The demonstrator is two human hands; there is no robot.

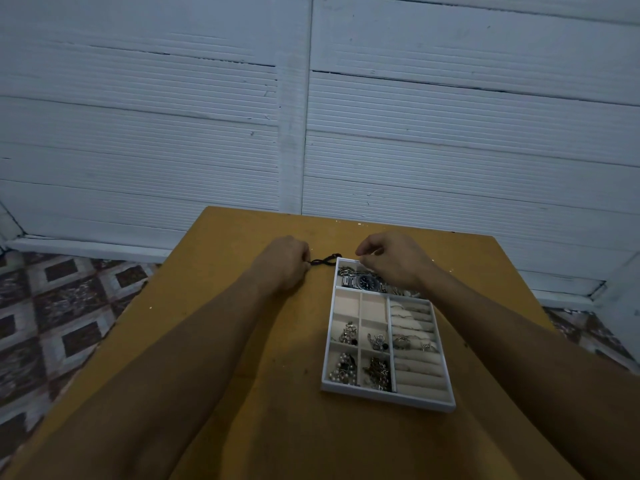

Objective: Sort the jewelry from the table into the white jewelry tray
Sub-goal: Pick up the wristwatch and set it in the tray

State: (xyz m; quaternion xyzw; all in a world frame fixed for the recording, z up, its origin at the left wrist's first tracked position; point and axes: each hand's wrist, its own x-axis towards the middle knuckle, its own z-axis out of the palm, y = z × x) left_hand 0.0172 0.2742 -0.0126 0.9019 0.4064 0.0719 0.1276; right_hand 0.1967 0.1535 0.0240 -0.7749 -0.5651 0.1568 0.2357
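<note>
A white jewelry tray (388, 396) lies on the yellow table (277, 393), right of centre. Its far long compartment holds a silver watch (367, 282) and chains. The small compartments hold earrings and beads, and rings sit in the padded rolls at the right. A dark cord bracelet (325, 260) lies on the table just beyond the tray's far left corner. My left hand (285, 263) pinches its left end. My right hand (391, 259) hovers over the tray's far compartment with its fingers curled; whether it holds anything is hidden.
The table's far edge (346, 221) stands close to a white slatted wall. Patterned floor tiles (62, 306) show at the left and at the far right.
</note>
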